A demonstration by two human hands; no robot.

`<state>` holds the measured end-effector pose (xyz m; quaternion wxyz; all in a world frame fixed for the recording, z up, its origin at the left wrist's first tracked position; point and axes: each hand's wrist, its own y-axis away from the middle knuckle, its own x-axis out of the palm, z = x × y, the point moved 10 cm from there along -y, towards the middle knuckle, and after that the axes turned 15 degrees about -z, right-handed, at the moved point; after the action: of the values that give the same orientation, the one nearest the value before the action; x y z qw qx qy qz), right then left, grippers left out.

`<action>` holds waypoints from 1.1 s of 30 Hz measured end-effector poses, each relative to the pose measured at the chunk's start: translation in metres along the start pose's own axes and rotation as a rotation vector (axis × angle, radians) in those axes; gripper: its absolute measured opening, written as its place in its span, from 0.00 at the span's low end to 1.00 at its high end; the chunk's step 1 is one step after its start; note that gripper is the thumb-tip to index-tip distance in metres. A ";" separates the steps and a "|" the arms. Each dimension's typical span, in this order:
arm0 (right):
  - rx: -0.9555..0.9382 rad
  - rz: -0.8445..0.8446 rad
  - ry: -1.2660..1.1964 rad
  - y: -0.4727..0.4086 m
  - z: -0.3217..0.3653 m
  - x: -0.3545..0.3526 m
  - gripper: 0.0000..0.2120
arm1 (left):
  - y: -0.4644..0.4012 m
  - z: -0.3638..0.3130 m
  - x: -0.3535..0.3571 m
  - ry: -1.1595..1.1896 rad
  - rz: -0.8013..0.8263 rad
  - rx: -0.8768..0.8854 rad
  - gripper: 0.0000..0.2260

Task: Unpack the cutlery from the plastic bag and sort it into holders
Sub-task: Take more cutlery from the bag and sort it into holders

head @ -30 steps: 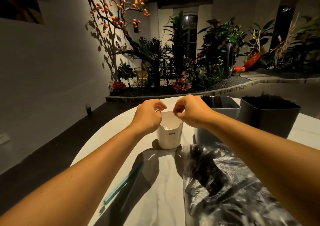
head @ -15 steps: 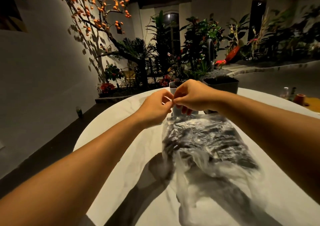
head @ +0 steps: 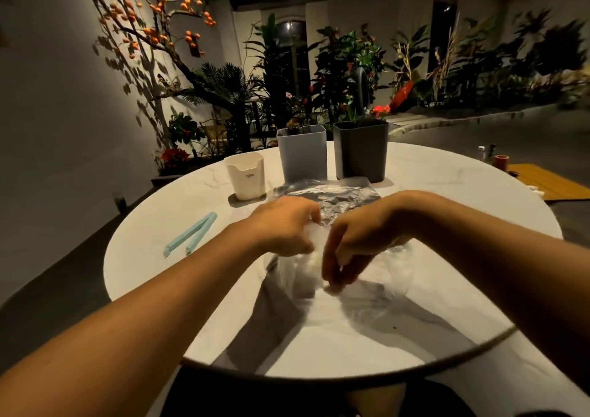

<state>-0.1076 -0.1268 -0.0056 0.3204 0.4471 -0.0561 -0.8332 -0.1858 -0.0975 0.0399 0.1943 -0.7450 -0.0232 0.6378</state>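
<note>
We see only a small dark print on the white holder (head: 246, 175), too blurred to read.

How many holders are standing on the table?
3, in a row beyond the hands: a white plastic cup-like holder leftmost, a light grey square holder in the middle, a dark grey square holder rightmost.

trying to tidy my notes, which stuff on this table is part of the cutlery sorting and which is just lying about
Part of the job: plastic bag, white holder, light grey holder, dark grey holder, left hand, right hand.

Lying about: blue clip, small bottles, garden plants.
</note>
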 end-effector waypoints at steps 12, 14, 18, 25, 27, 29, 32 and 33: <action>-0.081 -0.561 0.385 0.004 -0.018 -0.064 0.20 | 0.004 0.003 -0.067 0.236 -0.698 -0.120 0.04; -0.027 -0.579 0.453 0.008 -0.030 -0.072 0.19 | 0.003 -0.004 -0.062 0.215 -0.692 -0.102 0.03; 0.045 -0.620 0.580 0.017 -0.052 -0.084 0.19 | 0.006 -0.034 -0.063 0.129 -0.792 0.069 0.15; -0.049 -0.757 0.560 0.009 -0.051 -0.089 0.08 | 0.039 -0.118 -0.027 -0.120 -0.733 0.833 0.11; -0.017 -0.763 0.454 0.003 -0.055 -0.091 0.09 | 0.026 -0.106 -0.003 -0.133 -0.532 0.779 0.09; 0.028 -0.796 0.440 -0.002 -0.061 -0.093 0.07 | 0.014 -0.087 0.004 -0.153 -0.461 0.635 0.09; 0.090 -0.834 0.518 -0.006 -0.065 -0.092 0.10 | 0.006 -0.071 -0.002 -0.194 -0.540 0.521 0.23; 0.108 -0.819 0.525 -0.009 -0.066 -0.088 0.13 | 0.004 -0.069 -0.003 -0.220 -0.560 0.501 0.29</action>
<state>-0.0254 -0.0553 0.0139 -0.0542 0.6435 0.1638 -0.7458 -0.1208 -0.1202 0.0493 0.5331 -0.5666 -0.0900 0.6219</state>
